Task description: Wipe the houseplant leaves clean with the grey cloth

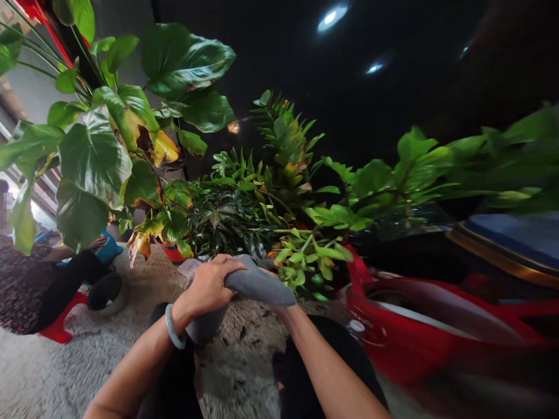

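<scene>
Head view: grey cloth [262, 283] directly under left hand [212, 283], fingers curled over and gripping it; right forearm [312, 343] meets its other end, right hand mostly hidden, can't tell its grip. Cloth soft, matte, bunched; bracelet [170, 326] smooth, ring-shaped; floor [242, 378] rough, grey; leaves [94, 154] broad, glossy. Red pot [173, 252] holds a leafy plant; red bag [402, 343] open-topped, blurred, contents unclear

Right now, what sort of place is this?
Probably a planted corner of a yard or shopfront, though which is unclear: leafy plants, a rough grey floor and a low red stool.
</scene>
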{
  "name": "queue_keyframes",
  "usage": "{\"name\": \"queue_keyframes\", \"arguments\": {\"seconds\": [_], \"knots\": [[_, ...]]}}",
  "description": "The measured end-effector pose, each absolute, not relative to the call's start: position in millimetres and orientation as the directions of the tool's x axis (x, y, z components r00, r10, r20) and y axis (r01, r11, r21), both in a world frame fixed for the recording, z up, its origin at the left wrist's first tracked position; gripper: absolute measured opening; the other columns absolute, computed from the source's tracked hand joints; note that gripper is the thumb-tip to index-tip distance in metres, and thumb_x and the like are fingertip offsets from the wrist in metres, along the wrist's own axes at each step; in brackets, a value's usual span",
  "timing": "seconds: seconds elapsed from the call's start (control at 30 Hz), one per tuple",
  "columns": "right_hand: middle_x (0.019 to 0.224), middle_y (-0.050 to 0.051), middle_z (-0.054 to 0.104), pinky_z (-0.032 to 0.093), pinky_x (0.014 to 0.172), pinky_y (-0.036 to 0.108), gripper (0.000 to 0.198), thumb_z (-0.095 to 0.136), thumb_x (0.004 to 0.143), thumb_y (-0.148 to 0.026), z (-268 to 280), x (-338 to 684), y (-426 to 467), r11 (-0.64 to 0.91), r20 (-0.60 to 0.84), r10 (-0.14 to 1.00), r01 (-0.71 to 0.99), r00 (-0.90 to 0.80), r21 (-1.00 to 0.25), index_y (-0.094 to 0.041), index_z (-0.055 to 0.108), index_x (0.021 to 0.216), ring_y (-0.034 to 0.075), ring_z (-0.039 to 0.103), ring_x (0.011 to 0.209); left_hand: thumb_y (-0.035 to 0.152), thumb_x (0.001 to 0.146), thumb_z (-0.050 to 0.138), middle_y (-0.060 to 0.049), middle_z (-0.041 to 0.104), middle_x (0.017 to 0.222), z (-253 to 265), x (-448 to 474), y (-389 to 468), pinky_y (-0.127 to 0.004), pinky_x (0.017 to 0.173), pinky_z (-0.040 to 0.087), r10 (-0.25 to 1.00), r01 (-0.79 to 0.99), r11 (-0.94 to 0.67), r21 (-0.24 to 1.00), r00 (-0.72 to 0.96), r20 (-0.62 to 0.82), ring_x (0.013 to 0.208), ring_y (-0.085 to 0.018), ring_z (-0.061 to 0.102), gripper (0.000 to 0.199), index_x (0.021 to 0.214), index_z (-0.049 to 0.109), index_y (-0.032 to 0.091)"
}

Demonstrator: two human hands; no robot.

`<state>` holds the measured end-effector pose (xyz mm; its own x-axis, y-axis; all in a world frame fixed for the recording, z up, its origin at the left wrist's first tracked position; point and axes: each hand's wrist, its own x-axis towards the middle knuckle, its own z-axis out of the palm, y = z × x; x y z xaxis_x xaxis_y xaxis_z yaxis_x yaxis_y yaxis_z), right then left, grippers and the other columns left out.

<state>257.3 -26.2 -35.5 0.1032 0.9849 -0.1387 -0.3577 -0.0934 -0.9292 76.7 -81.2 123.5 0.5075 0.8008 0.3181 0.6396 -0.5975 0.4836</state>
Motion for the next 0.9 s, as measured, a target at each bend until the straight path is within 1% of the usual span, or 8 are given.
{"name": "queue_keyframes", "arguments": {"seconds": [0.13,0.23,0.37,0.47,0.57,0.73,0.8,0.9], "knots": [[0.059,0.002,0.068,0.043,0.041,0.025,0.029,0.079,0.059,-0.031,-27,253,-30,-0.15,-0.203,0.976,-0.43,0.079,-0.89,-0.02,0.067,0.083,0.012,0.051,0.043,0.002,0.065,0.059,-0.005,0.06,0.136,161,79,-59,-0.037,0.106,0.049,0.783,0.631,-0.572,0.525,0.228,0.579,0.123,-0.026,0.06,0.064,0.123,0.069,0.026],[0.058,0.0,0.067,0.043,0.043,0.024,0.039,0.081,0.054,-0.028,-23,249,-32,-0.172,-0.227,0.973,-0.511,0.047,-0.842,-0.019,0.069,0.09,0.011,0.051,0.042,0.006,0.071,0.062,-0.008,0.057,0.14,156,87,-35,-0.041,0.11,0.047,0.766,0.669,-0.512,0.539,0.072,0.639,0.128,-0.027,0.057,0.06,0.128,0.066,0.023],[0.053,-0.001,0.064,0.041,0.041,0.026,0.023,0.077,0.057,-0.028,-25,249,-28,-0.211,-0.288,0.955,-0.508,0.077,-0.835,-0.02,0.067,0.076,0.013,0.052,0.042,0.002,0.065,0.063,-0.009,0.063,0.132,105,77,-45,-0.04,0.104,0.052,0.855,0.674,-0.501,0.543,0.288,0.431,0.12,-0.028,0.063,0.06,0.122,0.07,0.022],[0.05,0.001,0.063,0.043,0.044,0.028,0.012,0.072,0.06,-0.027,-28,251,-25,-0.227,-0.316,0.943,-0.5,0.1,-0.835,-0.021,0.064,0.065,0.016,0.055,0.045,-0.001,0.061,0.062,-0.006,0.068,0.124,86,56,-72,-0.038,0.099,0.055,0.838,0.614,-0.543,0.573,0.438,0.325,0.113,-0.027,0.066,0.06,0.114,0.074,0.023],[0.057,0.002,0.068,0.044,0.045,0.027,0.016,0.073,0.056,-0.023,-26,252,-26,-0.225,-0.303,0.95,-0.502,0.078,-0.835,-0.02,0.067,0.071,0.014,0.055,0.045,0.0,0.061,0.062,-0.006,0.07,0.12,109,41,-80,-0.039,0.101,0.053,0.812,0.558,-0.583,0.591,0.373,0.448,0.113,-0.025,0.066,0.056,0.111,0.075,0.024],[0.058,0.001,0.069,0.043,0.043,0.024,0.037,0.08,0.052,-0.026,-17,247,-33,-0.185,-0.237,0.971,-0.522,0.033,-0.832,-0.018,0.069,0.086,0.011,0.052,0.042,0.006,0.067,0.063,-0.006,0.067,0.124,164,47,-45,-0.039,0.106,0.049,0.673,0.583,-0.626,0.518,0.068,0.737,0.117,-0.025,0.062,0.052,0.116,0.072,0.021],[0.056,0.0,0.068,0.043,0.042,0.024,0.038,0.081,0.051,-0.026,-16,245,-33,-0.175,-0.227,0.974,-0.539,0.031,-0.824,-0.018,0.069,0.086,0.01,0.051,0.04,0.004,0.068,0.062,-0.007,0.07,0.117,158,55,-33,-0.037,0.1,0.051,0.681,0.6,-0.608,0.52,0.057,0.73,0.11,-0.023,0.064,0.05,0.113,0.073,0.021],[0.054,0.0,0.066,0.041,0.04,0.023,0.031,0.078,0.051,-0.024,-16,243,-31,-0.2,-0.262,0.964,-0.527,0.045,-0.826,-0.018,0.068,0.08,0.011,0.051,0.038,0.001,0.067,0.06,-0.006,0.074,0.1,118,60,-36,-0.034,0.088,0.053,0.788,0.624,-0.544,0.561,0.149,0.598,0.095,-0.022,0.068,0.044,0.103,0.076,0.02]]}}
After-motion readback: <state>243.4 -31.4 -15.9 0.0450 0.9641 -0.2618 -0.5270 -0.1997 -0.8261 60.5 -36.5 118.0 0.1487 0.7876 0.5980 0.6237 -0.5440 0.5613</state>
